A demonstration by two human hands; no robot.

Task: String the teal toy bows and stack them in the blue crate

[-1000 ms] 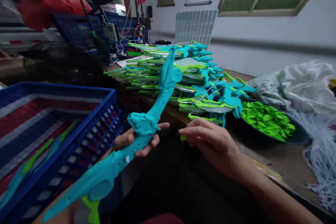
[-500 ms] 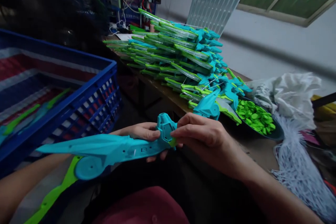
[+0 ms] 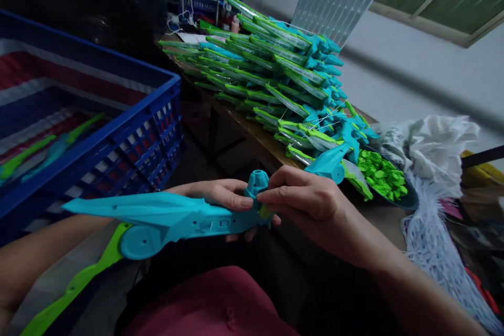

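A turquoise plastic toy body (image 3: 173,216) with a pointed end to the left lies across my lap. A lime-green arm (image 3: 79,289) runs down from its round joint at the lower left. My left hand (image 3: 226,197) is closed around the body near its right end, thumb on top. At that end, a turquoise knob (image 3: 257,181) stands up. My right hand (image 3: 305,197) is closed in a pinch against a small lime-green piece (image 3: 264,212) beside the knob. The fingers partly cover this piece, so how it is seated cannot be seen.
A wooden table (image 3: 252,139) holds a tall stack of turquoise-and-green toys (image 3: 268,68). Small green pieces (image 3: 381,176) fill a dark bowl to the right, beside hanging white strings (image 3: 444,241) and a white sack (image 3: 437,147). A blue crate (image 3: 137,131) stands at left, with several toys inside.
The knob end of the toy has turned, so its open hexagonal face no longer points at me and it stands upright. Both hands keep their hold; the view has shifted slightly.
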